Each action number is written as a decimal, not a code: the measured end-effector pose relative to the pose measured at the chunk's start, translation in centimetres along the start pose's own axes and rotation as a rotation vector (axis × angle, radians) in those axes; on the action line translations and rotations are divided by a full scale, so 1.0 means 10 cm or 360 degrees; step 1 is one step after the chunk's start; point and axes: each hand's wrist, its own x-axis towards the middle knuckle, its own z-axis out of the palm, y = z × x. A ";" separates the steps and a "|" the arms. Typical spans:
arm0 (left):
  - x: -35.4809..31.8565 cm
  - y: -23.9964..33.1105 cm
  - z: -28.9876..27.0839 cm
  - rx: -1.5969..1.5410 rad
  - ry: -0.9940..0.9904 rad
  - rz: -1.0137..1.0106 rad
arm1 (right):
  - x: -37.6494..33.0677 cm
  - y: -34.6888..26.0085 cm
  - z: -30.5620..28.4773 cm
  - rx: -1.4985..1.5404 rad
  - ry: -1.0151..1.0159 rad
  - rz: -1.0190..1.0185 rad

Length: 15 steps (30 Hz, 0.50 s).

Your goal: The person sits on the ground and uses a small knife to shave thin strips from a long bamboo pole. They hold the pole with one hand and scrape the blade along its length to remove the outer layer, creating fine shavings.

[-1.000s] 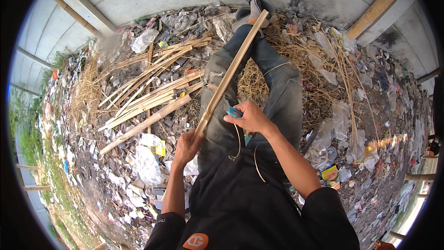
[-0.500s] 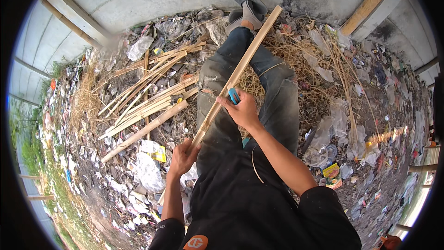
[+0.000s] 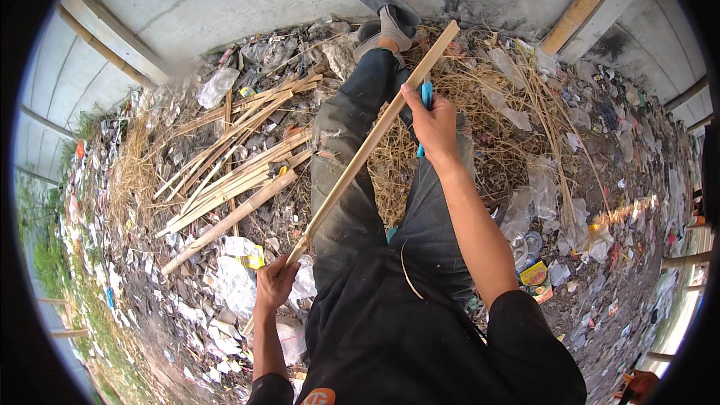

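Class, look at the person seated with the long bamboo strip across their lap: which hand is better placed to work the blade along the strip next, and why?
The right hand, probably: it grips the blue-handled knife against the bamboo strip near its far end. The left hand clasps the strip's near end, steadying it.

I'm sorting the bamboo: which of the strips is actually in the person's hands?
The long pale bamboo strip slanting across the lap: the left hand grips its lower end, the right hand rests near its top. The other bamboo strips lie untouched on the ground.
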 end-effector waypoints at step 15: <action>0.03 -0.07 0.16 0.0346 0.0667 0.0348 | -0.12 -0.23 0.07 0.0413 -0.0393 0.0165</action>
